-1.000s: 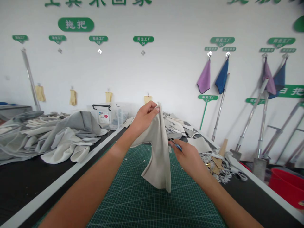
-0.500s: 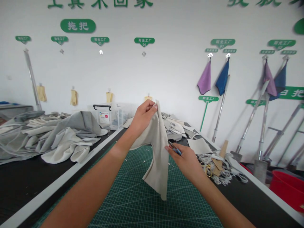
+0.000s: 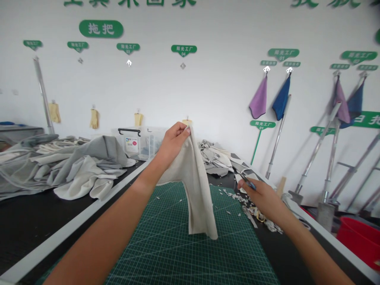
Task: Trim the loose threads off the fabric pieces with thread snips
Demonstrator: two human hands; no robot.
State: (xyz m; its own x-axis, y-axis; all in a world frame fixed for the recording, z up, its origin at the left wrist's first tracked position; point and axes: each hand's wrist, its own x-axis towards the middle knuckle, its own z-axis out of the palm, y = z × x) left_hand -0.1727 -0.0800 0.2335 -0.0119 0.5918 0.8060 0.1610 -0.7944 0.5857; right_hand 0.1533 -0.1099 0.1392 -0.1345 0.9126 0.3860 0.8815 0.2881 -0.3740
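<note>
A left hand (image 3: 175,138) is raised above the far part of a green cutting mat (image 3: 190,257), with the top corner of a pale grey cloth piece (image 3: 197,186) pinched firmly between its thumb and fingers. The cloth is hung from that pinch over the mat, one long strip drooping toward the near side; whether its lower end is touched to the mat cannot be told. By the right hand (image 3: 265,194) a small blue-handled tool (image 3: 251,183), apparently snips, is gripped; whether its blades are parted cannot be made out. Half a second ago the right fingers were set against the cloth's edge; now they have been drawn away beyond the mat's right edge, above a heap of cut scraps (image 3: 252,215), and the cloth's lower end has been swung rightward. Work on that edge thus seems to be paused, the cloth being held by the left hand alone. Small pale bits are scattered on the right part of the mat. Left of the mat, a large pile of grey cloth (image 3: 101,158) is spread; beyond the mat, a clear plastic box (image 3: 142,150) and another cloth pile (image 3: 216,158) are seen.
</note>
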